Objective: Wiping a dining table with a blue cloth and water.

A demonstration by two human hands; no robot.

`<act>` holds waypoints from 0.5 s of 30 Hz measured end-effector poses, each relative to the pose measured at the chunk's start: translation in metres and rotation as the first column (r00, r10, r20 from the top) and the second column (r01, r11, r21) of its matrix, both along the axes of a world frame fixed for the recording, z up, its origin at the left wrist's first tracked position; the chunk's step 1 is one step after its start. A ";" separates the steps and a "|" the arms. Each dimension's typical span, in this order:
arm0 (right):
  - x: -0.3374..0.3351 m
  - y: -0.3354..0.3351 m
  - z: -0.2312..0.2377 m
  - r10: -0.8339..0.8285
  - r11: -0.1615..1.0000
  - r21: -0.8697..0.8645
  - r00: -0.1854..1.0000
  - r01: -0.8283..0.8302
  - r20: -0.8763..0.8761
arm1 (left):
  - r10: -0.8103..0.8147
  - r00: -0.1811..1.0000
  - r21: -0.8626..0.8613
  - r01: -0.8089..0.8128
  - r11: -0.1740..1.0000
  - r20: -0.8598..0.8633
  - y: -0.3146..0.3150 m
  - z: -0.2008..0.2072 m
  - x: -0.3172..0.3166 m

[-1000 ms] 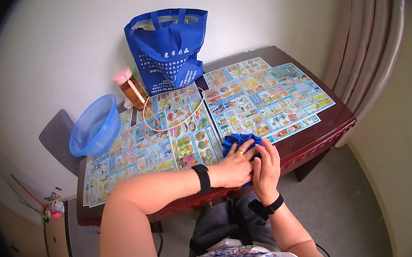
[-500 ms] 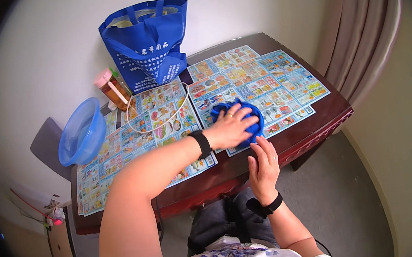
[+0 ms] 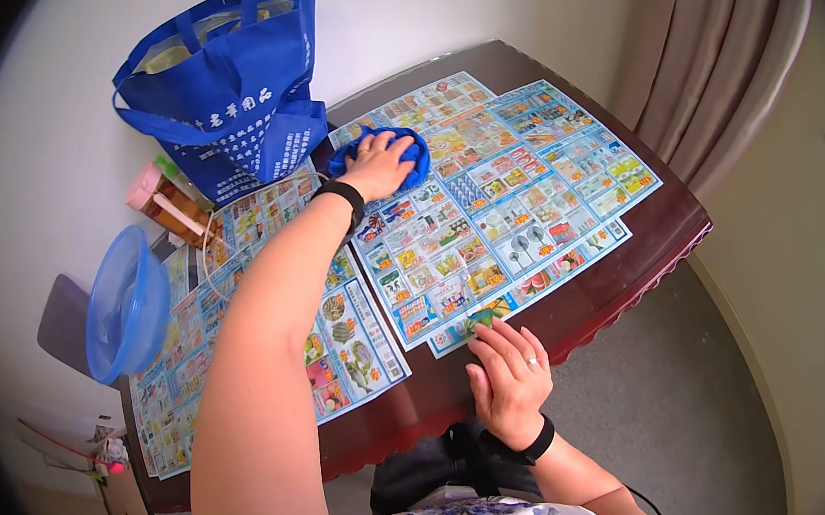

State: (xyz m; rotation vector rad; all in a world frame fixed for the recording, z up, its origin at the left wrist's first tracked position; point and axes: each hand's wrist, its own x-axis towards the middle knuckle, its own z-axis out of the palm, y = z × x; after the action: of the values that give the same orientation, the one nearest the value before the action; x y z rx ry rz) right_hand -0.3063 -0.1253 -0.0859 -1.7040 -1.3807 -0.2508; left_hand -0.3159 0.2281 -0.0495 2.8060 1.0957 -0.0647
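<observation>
A bunched blue cloth [image 3: 421, 159] lies on the printed sheets, near the base of the blue bag. My left hand [image 3: 380, 167] grips it from above, palm down, with curved fingers spread over the folds. The left arm reaches far across the table, and a black band circles that wrist. At the table's near edge, my right hand [image 3: 513, 380] is open and holds nothing. Its straight fingertips touch or hover just over the lower edge of a printed sheet [image 3: 530, 230]; I cannot tell which.
The dark red table [image 3: 624, 260] carries several colourful sheets. A tall blue bag [image 3: 240, 95] stands at the back left. Beside it are a pink-lidded jug [image 3: 169, 205] of amber liquid and a white cable [image 3: 208, 249]. A blue plastic basin [image 3: 126, 306] leans at the left edge.
My left hand has slid the blue cloth away from the near edge, towards the back left, closer to the bag. My right hand has shifted slightly nearer to me. The head view has turned a little.
</observation>
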 end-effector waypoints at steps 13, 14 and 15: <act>0.001 0.000 0.001 -0.005 1.000 -0.011 1.000 0.005 0.013 | 0.175 0.984 0.040 -0.174 0.984 -0.030 0.044 -0.001 0.017; 0.001 0.000 0.001 0.001 1.000 -0.016 1.000 0.000 0.018 | 0.174 0.984 0.048 -0.172 0.984 -0.031 0.042 -0.002 0.015; 0.001 0.000 0.000 0.006 1.000 -0.022 1.000 -0.005 0.022 | 0.167 0.985 0.041 -0.166 0.985 -0.035 0.037 -0.001 0.013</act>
State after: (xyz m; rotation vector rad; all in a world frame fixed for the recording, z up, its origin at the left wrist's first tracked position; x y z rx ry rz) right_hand -0.3055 -0.1257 -0.0854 -1.7197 -1.4086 -0.2531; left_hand -0.3028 0.2651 -0.0501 2.7445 1.3497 -0.0825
